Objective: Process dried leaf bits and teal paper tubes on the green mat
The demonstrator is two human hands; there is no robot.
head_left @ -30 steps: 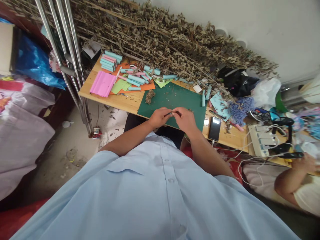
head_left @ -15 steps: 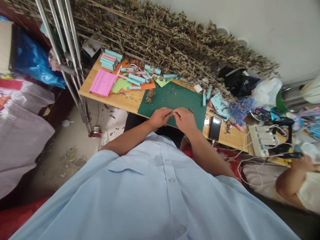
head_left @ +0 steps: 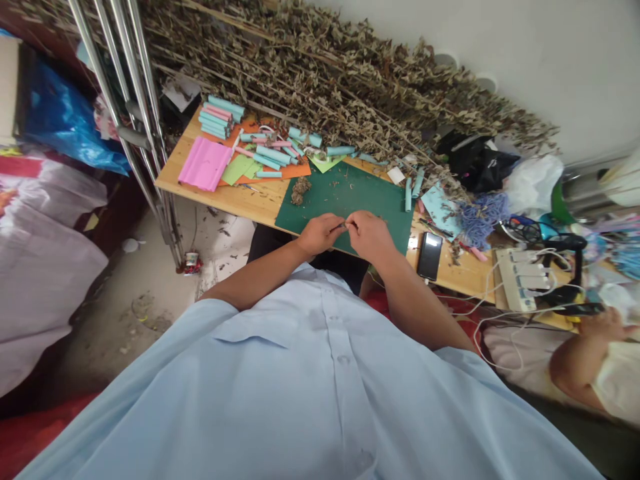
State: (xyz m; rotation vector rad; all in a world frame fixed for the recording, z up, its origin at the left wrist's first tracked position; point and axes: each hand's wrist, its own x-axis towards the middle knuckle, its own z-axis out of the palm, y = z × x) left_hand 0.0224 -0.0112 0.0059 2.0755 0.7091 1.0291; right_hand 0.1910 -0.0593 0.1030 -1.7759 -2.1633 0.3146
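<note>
My left hand (head_left: 321,233) and my right hand (head_left: 369,235) meet fingertip to fingertip above the near edge of a green cutting mat (head_left: 367,181). Both are closed in a pinch. Between the fingers shows a sliver of something small and dark, too little to name. On the mat's left part, beyond my left hand, lies a brown clump of dried plant (head_left: 301,190). Small dry crumbs are scattered across the mat.
Dried leafy stalks (head_left: 320,80) heap along the back. Blue paper rolls (head_left: 273,157) and a pink paper sheet (head_left: 205,164) lie left. At right are a phone (head_left: 429,256), a power strip (head_left: 517,280) and another person's arm (head_left: 575,363). Metal crutches (head_left: 135,127) stand left.
My right hand has shifted very slightly, its fingers still against those of my left. The other person's hand at the right edge has moved a little. The rest looks the same.
</note>
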